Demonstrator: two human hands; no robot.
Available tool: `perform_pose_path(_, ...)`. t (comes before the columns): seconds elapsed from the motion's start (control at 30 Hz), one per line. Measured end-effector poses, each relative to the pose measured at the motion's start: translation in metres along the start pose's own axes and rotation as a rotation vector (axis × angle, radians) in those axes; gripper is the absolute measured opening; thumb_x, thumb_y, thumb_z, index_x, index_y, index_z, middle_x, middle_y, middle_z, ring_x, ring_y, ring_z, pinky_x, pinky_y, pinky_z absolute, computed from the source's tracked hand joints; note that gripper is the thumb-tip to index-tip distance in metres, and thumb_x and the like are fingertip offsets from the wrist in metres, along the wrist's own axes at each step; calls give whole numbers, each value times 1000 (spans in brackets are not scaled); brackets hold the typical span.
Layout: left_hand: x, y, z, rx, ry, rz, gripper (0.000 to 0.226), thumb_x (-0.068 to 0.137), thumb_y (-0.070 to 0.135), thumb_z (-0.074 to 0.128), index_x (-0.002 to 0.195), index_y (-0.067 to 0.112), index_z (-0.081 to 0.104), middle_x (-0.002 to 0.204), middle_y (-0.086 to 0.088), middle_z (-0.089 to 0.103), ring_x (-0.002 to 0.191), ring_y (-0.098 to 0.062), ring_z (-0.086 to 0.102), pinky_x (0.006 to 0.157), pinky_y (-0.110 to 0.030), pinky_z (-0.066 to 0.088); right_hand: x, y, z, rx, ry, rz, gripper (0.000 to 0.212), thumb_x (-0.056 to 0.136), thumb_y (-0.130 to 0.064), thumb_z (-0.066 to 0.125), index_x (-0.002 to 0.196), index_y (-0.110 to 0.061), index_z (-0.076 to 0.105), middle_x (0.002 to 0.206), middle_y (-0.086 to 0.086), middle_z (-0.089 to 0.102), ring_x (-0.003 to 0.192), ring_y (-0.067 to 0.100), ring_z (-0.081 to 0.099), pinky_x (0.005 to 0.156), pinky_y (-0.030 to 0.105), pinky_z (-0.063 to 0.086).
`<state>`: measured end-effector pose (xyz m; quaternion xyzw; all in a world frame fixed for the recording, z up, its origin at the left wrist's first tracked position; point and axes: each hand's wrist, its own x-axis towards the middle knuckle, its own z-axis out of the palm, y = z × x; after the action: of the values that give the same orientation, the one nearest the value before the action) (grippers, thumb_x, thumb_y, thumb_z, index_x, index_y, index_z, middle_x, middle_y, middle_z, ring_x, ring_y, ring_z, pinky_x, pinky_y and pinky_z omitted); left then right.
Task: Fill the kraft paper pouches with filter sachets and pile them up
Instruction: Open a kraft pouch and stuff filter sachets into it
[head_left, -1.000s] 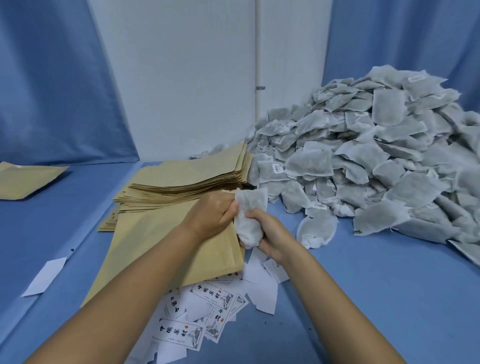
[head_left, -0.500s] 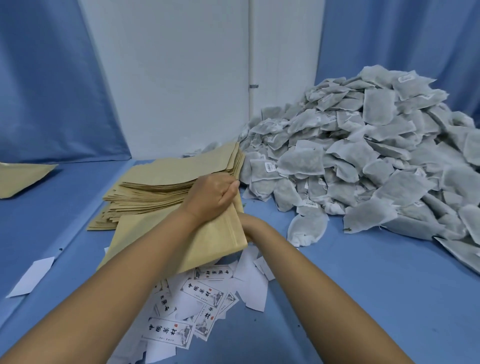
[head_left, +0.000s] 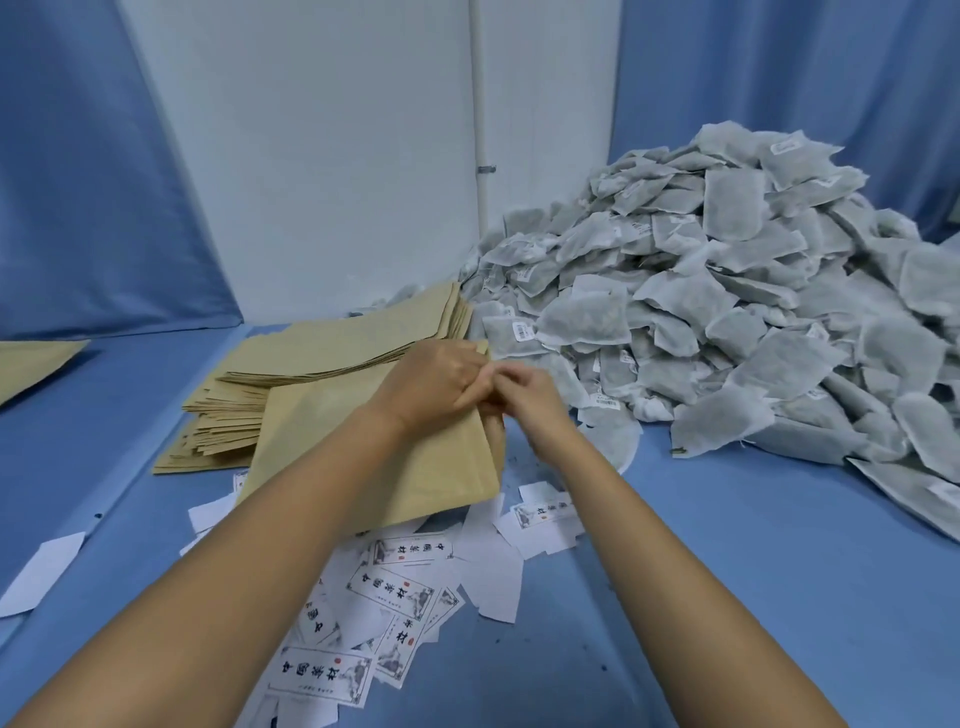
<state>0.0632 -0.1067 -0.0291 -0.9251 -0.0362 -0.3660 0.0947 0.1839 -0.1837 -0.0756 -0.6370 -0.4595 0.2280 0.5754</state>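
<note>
Left hand (head_left: 434, 387) pinches the kraft pouch (head_left: 363, 467); right hand (head_left: 532, 402) curls beside it (grip unclear)

The left hand (head_left: 436, 382) grips the kraft pouch (head_left: 363, 452) at its top corner, the right hand (head_left: 530, 402) curled against it at the mouth. The sachet heap (head_left: 727, 312) lies just to the right, with the pouch stack (head_left: 332, 348) behind.

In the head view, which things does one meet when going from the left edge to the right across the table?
Lone pouch → pouch stack → left hand, gripping the front pouch → right hand → sachet heap.
</note>
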Motion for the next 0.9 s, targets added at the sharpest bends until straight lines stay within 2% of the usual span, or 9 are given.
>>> perform_pose_path(0.07, -1, -2, 2, -18, 10, -57, 45, 90, 21, 35, 51, 6, 51, 50, -9, 50, 46, -26, 50, 45, -26, 35, 8, 21, -26, -141, 333, 75, 16, 88, -14, 57, 100, -8, 66, 104, 11, 66, 100, 29, 61, 87, 38, 48)
perform_pose_path(0.17, 9, 3, 8, -26, 1, -88, 45, 91, 23, 33, 50, 7, 45, 50, -7, 45, 47, -24, 44, 46, -30, 36, -3, 66, -46, -891, 318, 382, 72, 79, -46, 69, 133, -8, 43, 141, 14, 40, 131, 32, 35, 105, 41, 34)
perform_pose_path(0.27, 18, 9, 14, -31, -2, -97, 41, 92, 26, 31, 53, 15, 37, 52, 3, 34, 50, -16, 33, 47, -30, 36, -12, 89, -46, -888, 226, 448, 69, 82, -34, 69, 135, -4, 36, 140, 17, 37, 131, 34, 32, 106, 37, 31)
perform_pose_path(0.37, 23, 10, 21, -26, -48, -109, 41, 92, 30, 29, 54, 17, 34, 53, 6, 32, 50, -15, 34, 48, -29, 32, 3, 90, -46, -693, 340, 121, 48, 82, -1, 62, 126, 2, 43, 130, 19, 44, 123, 34, 38, 102, 34, 32)
perform_pose_path(0.43, 23, 9, 24, -13, -66, -116, 42, 92, 32, 27, 54, 17, 34, 53, 5, 33, 51, -15, 34, 49, -27, 29, 18, 84, -51, -593, 392, -23, 47, 80, 3, 60, 124, 3, 46, 126, 20, 47, 120, 36, 41, 99, 36, 34)
perform_pose_path(0.5, 24, 6, 25, -11, -72, -122, 42, 92, 33, 26, 54, 16, 33, 53, 5, 33, 50, -15, 35, 50, -27, 27, 37, 87, -58, -668, 296, 65, 62, 81, -14, 64, 137, -4, 39, 139, 19, 40, 129, 37, 36, 106, 40, 31)
perform_pose_path(0.63, 26, 4, 25, -7, -92, -118, 41, 92, 32, 27, 54, 17, 33, 53, 5, 33, 50, -15, 35, 51, -26, 26, 62, 105, -66, -913, -2, 367, 99, 73, -58, 68, 151, -38, 10, 160, 14, -4, 146, 41, -7, 117, 55, 3)
perform_pose_path(0.77, 27, 6, 25, 8, -113, -121, 40, 91, 32, 27, 55, 17, 33, 53, 5, 34, 51, -14, 33, 50, -26, 24, 71, 109, -54, -1078, 18, 319, 68, 83, -41, 63, 144, -31, 35, 152, 11, 29, 143, 40, 14, 111, 63, 18)
perform_pose_path(0.9, 21, 9, 24, -4, -129, -98, 40, 92, 31, 28, 55, 17, 36, 54, 5, 34, 50, -15, 32, 49, -27, 26, 61, 113, -49, -1211, 122, 156, 44, 90, -20, 56, 133, -21, 50, 138, 9, 49, 139, 32, 25, 101, 51, 36)
